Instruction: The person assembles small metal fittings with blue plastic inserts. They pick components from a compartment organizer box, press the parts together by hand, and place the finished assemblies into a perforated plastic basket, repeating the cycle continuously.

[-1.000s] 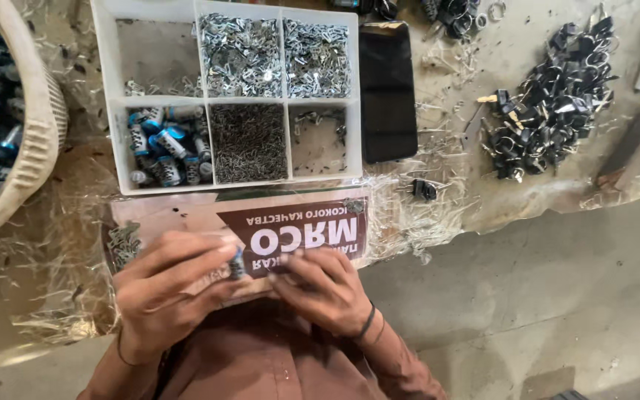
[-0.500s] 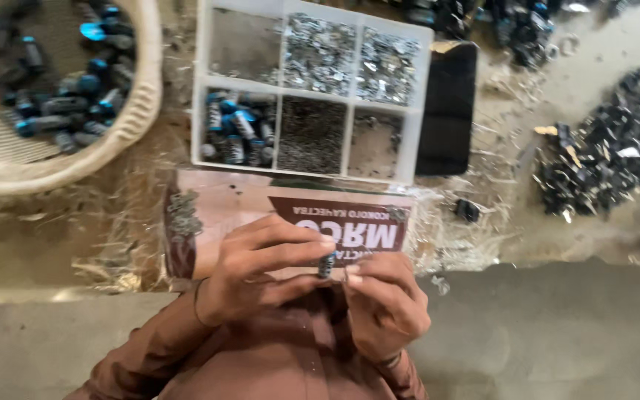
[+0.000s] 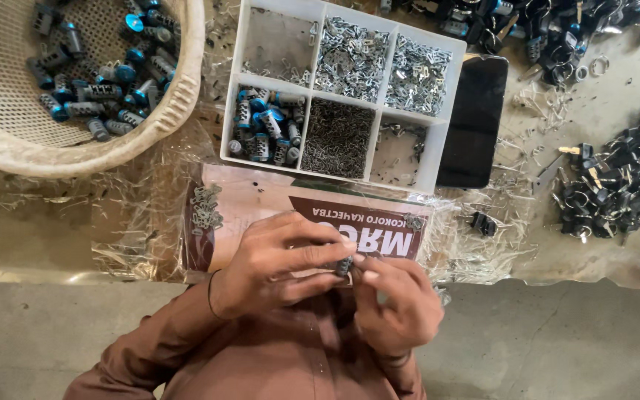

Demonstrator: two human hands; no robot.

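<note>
A person's left hand (image 3: 275, 267) and right hand (image 3: 398, 304) meet over a printed cardboard sheet (image 3: 261, 204) at the edge of a plastic-covered bench; pinched between the fingertips of both is a small grey lock cylinder (image 3: 345, 265), mostly hidden by the fingers, so how firmly it is held cannot be told; both hands are curled close around it rather than spread; the cylinder sits right above the lap, past the bench edge, so a slip would likely send it, or any tiny piece being fitted, down to the concrete floor (image 3: 572, 348); just beyond the sheet stands a white compartment tray (image 3: 312, 80) with blue-capped cylinders (image 3: 264, 130) in one cell, dark fine springs (image 3: 337, 138) in the next and bright metal clips (image 3: 350, 59) above; a careless reach could tip or mix these; a black phone (image 3: 475, 118) lies touching the tray's right side, near enough to be knocked; a woven basket (image 3: 179, 96) of finished-looking cylinders sits to the left, and heaps of black keys (image 3: 624, 178) lie well apart to the right; a loose cluster of metal bits (image 3: 205, 207) rests on the sheet's left end, easily brushed off.
</note>
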